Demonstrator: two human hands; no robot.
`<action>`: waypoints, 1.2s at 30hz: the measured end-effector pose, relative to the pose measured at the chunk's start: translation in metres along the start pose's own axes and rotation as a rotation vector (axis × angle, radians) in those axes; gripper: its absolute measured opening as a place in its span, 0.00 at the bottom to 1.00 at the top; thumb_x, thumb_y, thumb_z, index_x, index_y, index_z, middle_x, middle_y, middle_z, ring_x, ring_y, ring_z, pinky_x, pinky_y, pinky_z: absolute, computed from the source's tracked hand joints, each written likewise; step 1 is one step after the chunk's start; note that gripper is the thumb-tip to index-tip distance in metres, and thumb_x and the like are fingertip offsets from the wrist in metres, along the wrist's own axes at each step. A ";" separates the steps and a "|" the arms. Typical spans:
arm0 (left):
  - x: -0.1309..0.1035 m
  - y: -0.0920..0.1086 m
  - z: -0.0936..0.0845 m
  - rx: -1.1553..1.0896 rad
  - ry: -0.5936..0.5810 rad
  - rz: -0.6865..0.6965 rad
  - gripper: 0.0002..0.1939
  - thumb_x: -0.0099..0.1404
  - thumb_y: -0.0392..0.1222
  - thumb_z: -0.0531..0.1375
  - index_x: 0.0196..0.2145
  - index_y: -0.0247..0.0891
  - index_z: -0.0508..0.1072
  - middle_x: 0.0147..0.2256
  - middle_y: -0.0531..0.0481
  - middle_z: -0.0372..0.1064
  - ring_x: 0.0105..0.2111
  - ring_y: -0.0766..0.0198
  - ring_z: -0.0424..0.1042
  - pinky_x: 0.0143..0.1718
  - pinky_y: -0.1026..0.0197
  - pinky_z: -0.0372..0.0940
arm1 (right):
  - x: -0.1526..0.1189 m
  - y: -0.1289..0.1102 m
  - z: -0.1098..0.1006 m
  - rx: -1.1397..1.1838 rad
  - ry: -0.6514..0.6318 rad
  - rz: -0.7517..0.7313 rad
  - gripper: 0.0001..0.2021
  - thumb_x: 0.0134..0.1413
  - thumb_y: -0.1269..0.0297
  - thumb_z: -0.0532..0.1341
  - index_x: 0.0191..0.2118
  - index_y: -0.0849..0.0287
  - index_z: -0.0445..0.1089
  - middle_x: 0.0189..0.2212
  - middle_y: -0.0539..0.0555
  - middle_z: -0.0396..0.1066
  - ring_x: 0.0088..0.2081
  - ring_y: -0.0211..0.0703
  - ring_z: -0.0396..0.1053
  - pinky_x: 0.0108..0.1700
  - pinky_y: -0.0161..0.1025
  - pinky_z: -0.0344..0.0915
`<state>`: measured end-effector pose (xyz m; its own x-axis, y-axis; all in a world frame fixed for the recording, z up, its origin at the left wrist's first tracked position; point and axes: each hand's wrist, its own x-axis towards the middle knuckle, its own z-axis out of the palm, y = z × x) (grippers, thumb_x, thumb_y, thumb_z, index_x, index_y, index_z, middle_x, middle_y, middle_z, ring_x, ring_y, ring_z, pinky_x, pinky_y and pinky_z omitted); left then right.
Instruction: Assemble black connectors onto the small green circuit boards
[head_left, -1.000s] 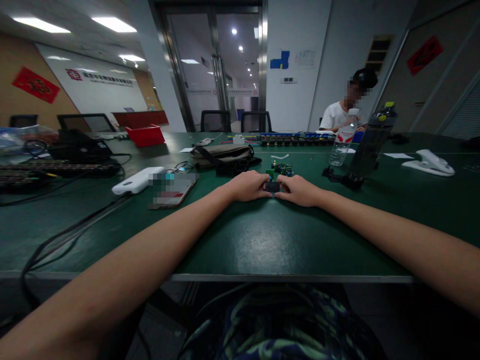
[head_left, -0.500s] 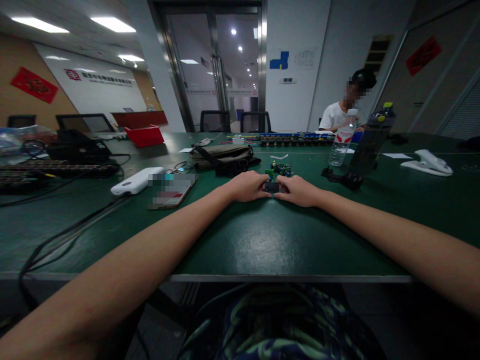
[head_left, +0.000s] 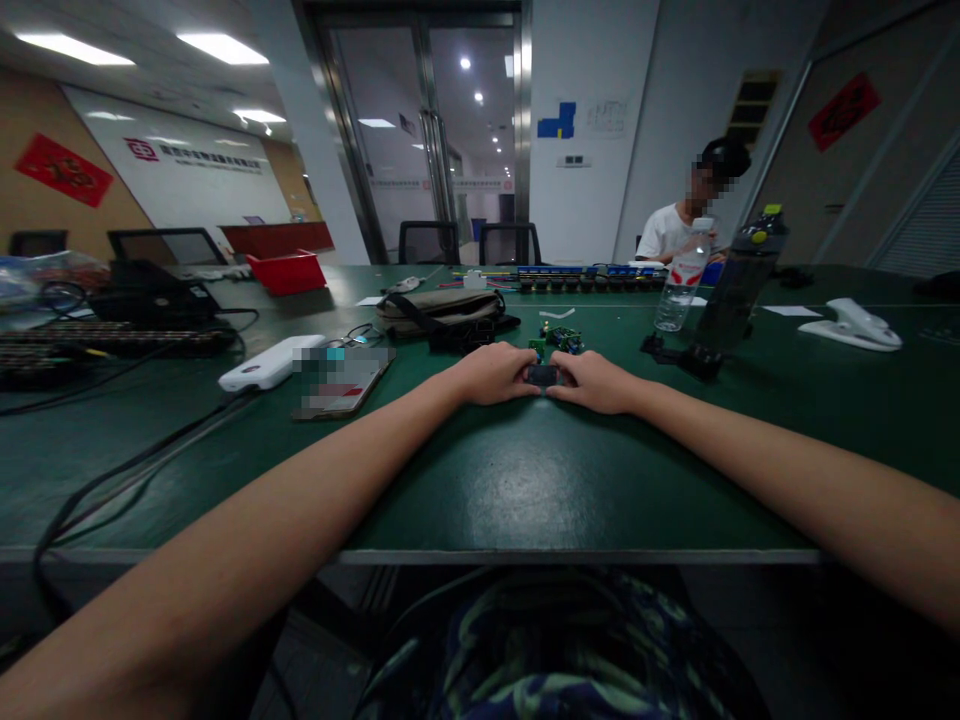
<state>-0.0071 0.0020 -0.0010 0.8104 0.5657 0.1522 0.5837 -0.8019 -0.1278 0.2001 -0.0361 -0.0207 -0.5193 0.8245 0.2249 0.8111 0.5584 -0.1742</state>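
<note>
A small dark rectangular block (head_left: 542, 375) is held between my two hands, low over the green table (head_left: 510, 480). My left hand (head_left: 495, 373) pinches its left end, and my right hand (head_left: 598, 381) grips the right end with thumb and fingers. What kind of part the block is, I cannot make out. Just behind the fingers lies a cluster of small green circuit boards (head_left: 568, 340), partly covered by my hands. A short pale strip (head_left: 557, 314) rests beyond the boards.
On the left are a phone (head_left: 352, 385), a white device (head_left: 270, 362) and cables. A grey-brown pouch (head_left: 442, 312) lies behind my left hand. To the right stand a water bottle (head_left: 681, 285), a dark bottle (head_left: 739, 290) and a white clamp-like object (head_left: 855, 328). A person (head_left: 679, 225) sits across.
The view has shifted very slightly. Both hands keep their hold on the dark block in nearly the same place.
</note>
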 end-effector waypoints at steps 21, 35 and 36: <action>0.000 -0.001 0.000 -0.018 0.005 0.006 0.16 0.65 0.55 0.60 0.36 0.39 0.69 0.32 0.48 0.75 0.31 0.59 0.75 0.29 0.62 0.59 | 0.000 0.000 -0.001 0.003 0.003 -0.014 0.10 0.59 0.60 0.63 0.43 0.59 0.67 0.29 0.51 0.72 0.29 0.40 0.66 0.33 0.34 0.53; 0.000 0.000 -0.002 -0.026 0.000 0.002 0.15 0.65 0.54 0.60 0.35 0.39 0.69 0.32 0.48 0.75 0.30 0.59 0.74 0.29 0.62 0.59 | 0.000 -0.001 -0.001 0.023 0.012 -0.009 0.10 0.58 0.61 0.64 0.42 0.58 0.68 0.28 0.50 0.71 0.28 0.39 0.66 0.32 0.34 0.52; 0.000 0.000 -0.002 -0.023 -0.003 0.003 0.15 0.65 0.54 0.60 0.35 0.39 0.69 0.32 0.48 0.75 0.30 0.59 0.74 0.29 0.62 0.59 | 0.000 -0.001 -0.001 0.019 0.012 -0.011 0.10 0.58 0.61 0.64 0.42 0.58 0.68 0.28 0.50 0.71 0.28 0.40 0.66 0.32 0.34 0.53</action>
<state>-0.0076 0.0017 0.0006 0.8123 0.5637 0.1493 0.5800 -0.8078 -0.1053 0.2000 -0.0369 -0.0195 -0.5247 0.8173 0.2382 0.8001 0.5690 -0.1897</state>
